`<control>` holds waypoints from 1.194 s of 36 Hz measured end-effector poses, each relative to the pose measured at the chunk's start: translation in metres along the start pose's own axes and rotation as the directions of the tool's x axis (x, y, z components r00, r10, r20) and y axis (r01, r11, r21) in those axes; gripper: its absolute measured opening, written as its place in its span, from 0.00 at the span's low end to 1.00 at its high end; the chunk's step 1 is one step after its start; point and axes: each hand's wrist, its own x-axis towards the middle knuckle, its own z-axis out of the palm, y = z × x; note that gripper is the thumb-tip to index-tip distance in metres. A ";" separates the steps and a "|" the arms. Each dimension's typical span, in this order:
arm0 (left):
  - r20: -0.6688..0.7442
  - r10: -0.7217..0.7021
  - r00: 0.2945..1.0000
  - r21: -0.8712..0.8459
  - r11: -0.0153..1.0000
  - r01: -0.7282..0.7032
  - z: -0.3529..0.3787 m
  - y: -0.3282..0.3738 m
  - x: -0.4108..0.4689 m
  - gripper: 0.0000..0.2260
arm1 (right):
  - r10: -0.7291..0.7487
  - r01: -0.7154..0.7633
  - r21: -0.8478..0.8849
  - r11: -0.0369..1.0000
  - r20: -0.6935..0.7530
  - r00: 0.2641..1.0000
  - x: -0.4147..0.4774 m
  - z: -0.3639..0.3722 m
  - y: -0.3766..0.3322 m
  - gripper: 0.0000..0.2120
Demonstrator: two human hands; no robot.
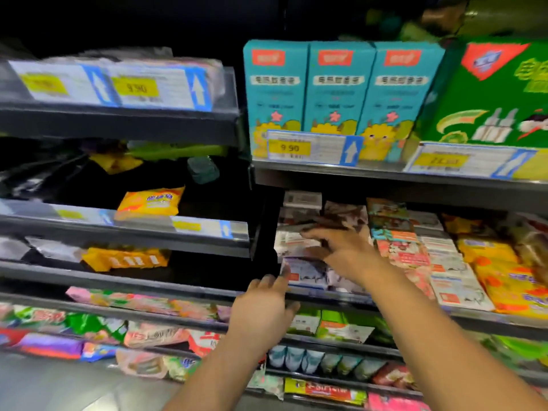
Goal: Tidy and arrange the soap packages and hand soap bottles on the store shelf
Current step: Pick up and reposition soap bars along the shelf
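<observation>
Dark metal store shelving in two bays, seen from head height; motion blur softens much of the print. Subject of the figure is the middle shelf (489, 317) of the right bay, where soap packages lie flat in rows running front to back. Both of my hands work the leftmost row, the white-and-purple packages (308, 274). My right hand (335, 247) is open, fingers spread and laid on top of the packages midway along the row; no finger is curled round a package. My left hand (264, 307) is likewise open, its straight fingertips touching the near corner of the front package at the shelf lip. Progress, as I judge it: the pink packages (406, 253), the white packages (450, 271) and the yellow packages (498, 274) to the right lie in fairly even rows, whereas the row under my hands sits skewed and overlapping, so squaring it looks like the step in hand. More is left in the left bay: a lone yellow package (149, 201) lies tilted on its shelf, and the orange packs (124, 259) below it lie askew. Teal boxes (338, 93) stand upright and close together on the shelf above. No hand soap bottles can be made out with certainty.
</observation>
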 end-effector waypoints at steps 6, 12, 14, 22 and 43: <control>-0.016 0.002 1.000 0.001 1.000 -0.002 0.002 -0.003 0.003 0.29 | 0.055 -0.064 -0.155 0.986 -0.061 0.997 0.002 0.011 -0.010 0.17; -0.059 0.031 0.998 0.016 0.999 -0.030 0.004 -0.006 0.002 0.29 | 0.097 -0.100 -0.209 0.973 -0.022 0.995 0.002 0.014 -0.011 0.18; -0.057 0.030 0.998 0.006 1.000 -0.030 0.003 -0.007 0.003 0.29 | 0.098 -0.093 -0.225 0.970 0.009 0.995 -0.002 0.013 -0.010 0.20; 0.022 0.002 1.000 -0.141 0.990 0.001 -0.009 -0.012 0.010 0.32 | 0.084 -0.124 -0.149 0.981 -0.247 0.965 -0.056 -0.013 0.024 0.27; -0.096 0.276 0.956 -0.067 0.957 -0.282 -0.011 0.187 0.108 0.27 | 0.314 -0.261 -0.420 0.869 0.062 0.947 -0.071 -0.129 0.208 0.30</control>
